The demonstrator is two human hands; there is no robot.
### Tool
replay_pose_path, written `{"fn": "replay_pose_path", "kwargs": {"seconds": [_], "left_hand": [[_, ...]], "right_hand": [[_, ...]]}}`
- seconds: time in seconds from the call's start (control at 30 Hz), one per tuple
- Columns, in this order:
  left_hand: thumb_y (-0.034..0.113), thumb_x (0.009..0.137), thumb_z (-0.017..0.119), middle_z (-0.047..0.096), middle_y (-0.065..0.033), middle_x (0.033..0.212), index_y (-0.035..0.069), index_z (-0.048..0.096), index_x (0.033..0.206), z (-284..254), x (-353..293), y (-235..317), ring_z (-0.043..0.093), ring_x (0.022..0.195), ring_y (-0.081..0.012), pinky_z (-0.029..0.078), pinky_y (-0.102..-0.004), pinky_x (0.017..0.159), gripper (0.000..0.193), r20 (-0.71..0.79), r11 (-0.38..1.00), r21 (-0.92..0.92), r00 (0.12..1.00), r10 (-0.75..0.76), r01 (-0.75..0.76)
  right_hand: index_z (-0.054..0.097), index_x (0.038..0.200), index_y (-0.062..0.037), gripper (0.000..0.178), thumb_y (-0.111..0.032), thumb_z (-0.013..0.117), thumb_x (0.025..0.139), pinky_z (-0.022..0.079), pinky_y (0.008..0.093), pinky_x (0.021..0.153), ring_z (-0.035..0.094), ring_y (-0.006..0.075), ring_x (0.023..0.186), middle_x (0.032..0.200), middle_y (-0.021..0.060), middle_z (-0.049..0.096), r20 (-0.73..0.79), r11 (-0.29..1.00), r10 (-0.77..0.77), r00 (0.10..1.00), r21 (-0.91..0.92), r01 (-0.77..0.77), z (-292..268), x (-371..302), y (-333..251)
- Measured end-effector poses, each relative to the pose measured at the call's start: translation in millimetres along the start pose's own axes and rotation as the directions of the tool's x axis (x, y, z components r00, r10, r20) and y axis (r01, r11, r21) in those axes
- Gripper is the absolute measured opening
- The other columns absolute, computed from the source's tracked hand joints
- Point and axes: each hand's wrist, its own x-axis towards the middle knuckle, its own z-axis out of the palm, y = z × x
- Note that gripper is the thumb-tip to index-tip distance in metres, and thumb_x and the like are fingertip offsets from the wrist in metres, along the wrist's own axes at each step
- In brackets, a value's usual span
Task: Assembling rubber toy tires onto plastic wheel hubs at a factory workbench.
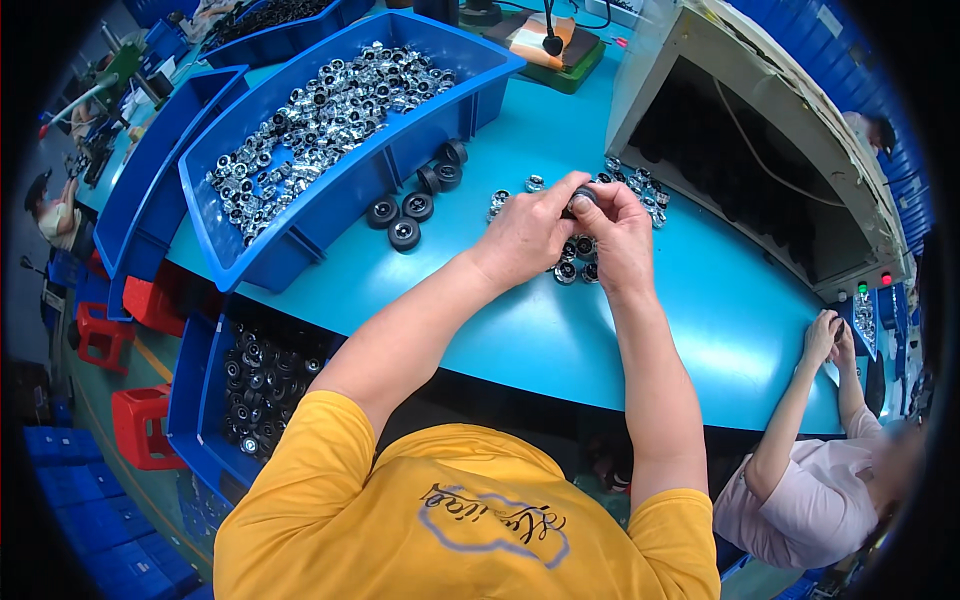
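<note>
Above the blue tabletop, my left hand (528, 235) and my right hand (622, 235) meet, fingers closed around one small black wheel (583, 197). Part of the wheel is covered by my fingers. Shiny chrome hubs (570, 268) lie just beneath my hands, and more chrome hubs (645, 190) are scattered beyond my right hand. To the left of my hands sits a loose group of black wheels (418, 206) with dark tyres, some flat and some on edge.
A large blue bin (300, 245) full of chrome hubs stands at the left. Below the table edge, another blue bin (190, 400) holds black wheels. A grey box-shaped machine (640, 95) with a dark opening is at the right. A co-worker (800, 490) sits at the far right.
</note>
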Motion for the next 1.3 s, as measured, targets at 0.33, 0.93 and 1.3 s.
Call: {"fn": "replay_pose_path", "kwargs": {"seconds": [0.33,0.93,1.3], "left_hand": [[-0.005,0.088,0.068,0.075,-0.0169,0.101,0.004,0.061,0.136,1,5,5,0.077,0.092,-0.025,0.06,-0.0366,0.079,0.05,-0.003,0.969,-0.227,0.995,-0.099,0.096],[-0.004,0.084,0.072,0.067,-0.0039,0.076,0.004,0.065,0.134,8,6,10,0.054,0.06,-0.006,0.046,-0.0255,0.056,0.051,-0.084,0.939,-0.319,0.983,-0.161,0.127],[-0.003,0.09,0.069,0.071,-0.0018,0.087,0.006,0.063,0.138,10,6,-8,0.066,0.075,-0.0066,0.055,-0.0256,0.066,0.049,-0.079,0.954,-0.294,0.994,-0.074,0.047]], "right_hand": [[0.069,0.106,-0.0036,0.022,-0.014,0.082,0.091,0.06,0.0296,0.079,0.068,0.0128,0.09,0.098,0.0052,0.072,0.098,0.965,0.184,0.978,0.17,-0.199,-11,6,-10],[0.069,0.109,-0.0052,0.02,-0.012,0.079,0.092,0.056,0.027,0.076,0.068,0.0122,0.087,0.102,0.0046,0.073,0.108,0.964,0.123,0.986,0.224,-0.145,-10,7,-9],[0.07,0.115,-0.0034,0.023,-0.009,0.076,0.094,0.06,0.0276,0.081,0.07,0.0126,0.09,0.102,0.0038,0.073,0.117,0.942,0.224,0.968,0.23,-0.246,-18,11,-6]]}}
